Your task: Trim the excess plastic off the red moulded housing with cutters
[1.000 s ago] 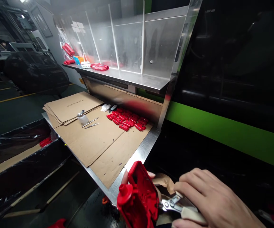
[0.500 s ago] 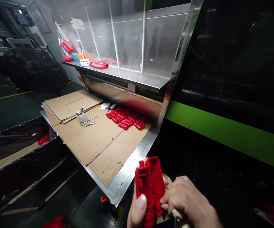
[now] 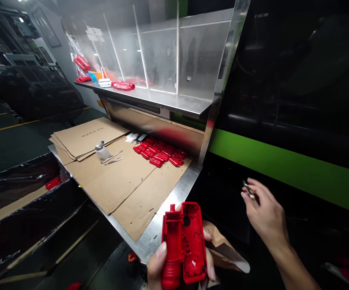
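My left hand (image 3: pixel 156 264) is closed around an open red plastic housing (image 3: pixel 173 237). The housing's two hollow halves lie side by side, with a ribbed round neck at the lower end. Behind it hangs a brown, paper-like piece (image 3: pixel 225 249); whether my fingers touch it I cannot tell. Off to the right, over the dark area and apart from the housing, my right hand (image 3: pixel 266 213) pinches a small dark metallic tool with a pale end (image 3: pixel 248 190). Most of that tool is hidden by the fingers.
Several red plastic parts (image 3: pixel 159 152) sit in rows on the cardboard-covered table (image 3: pixel 126 181). Left of them are tweezers (image 3: pixel 114 161), a metal rod (image 3: pixel 111 156), a pump bottle (image 3: pixel 102 151) and stacked cardboard (image 3: pixel 90 135). A metal shelf (image 3: pixel 162 100) holds more red parts (image 3: pixel 122 85).
My right hand has left the housing and moved up and right with the small tool. The housing has shifted slightly left and turned, so its hollow inside faces me more.
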